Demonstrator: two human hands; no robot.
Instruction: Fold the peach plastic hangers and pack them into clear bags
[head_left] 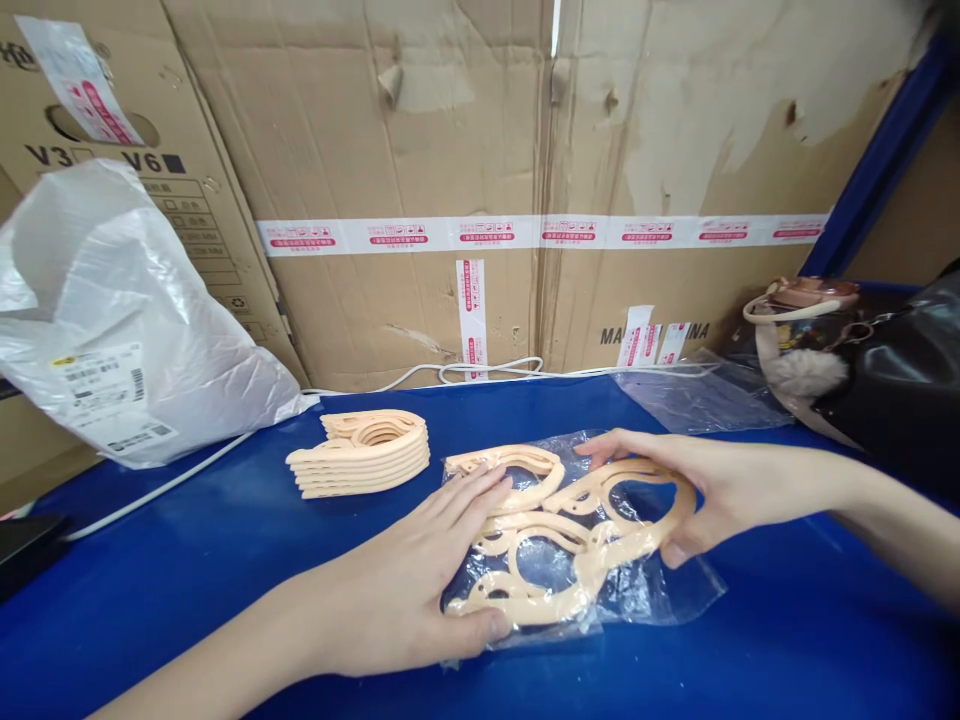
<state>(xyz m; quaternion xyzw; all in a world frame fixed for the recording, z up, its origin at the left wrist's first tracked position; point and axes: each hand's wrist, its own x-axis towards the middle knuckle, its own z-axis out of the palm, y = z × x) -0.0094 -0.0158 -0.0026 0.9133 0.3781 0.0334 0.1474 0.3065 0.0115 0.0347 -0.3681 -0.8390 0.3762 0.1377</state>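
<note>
A clear plastic bag [637, 600] with beige plastic folding hangers [517, 605] lies on the blue table in front of me. My left hand [420, 570] rests flat on the bag's left side, fingers stretched over the hangers. At the right, my right hand [705, 490] grips a folded hanger [686, 500] between thumb and fingers, over the bag. Whether that hanger is inside the plastic or on top of it, I cannot tell. Behind my left hand stands a neat stack of matching folded hangers [364, 465].
A white plastic mailer bag [135, 320] leans at the left against cardboard boxes [405, 130]. A white cable [420, 370] runs along the back of the blue table [247, 540]. Clear plastic film [697, 395], a bottle [806, 300] and a black bag [892, 370] are at the right.
</note>
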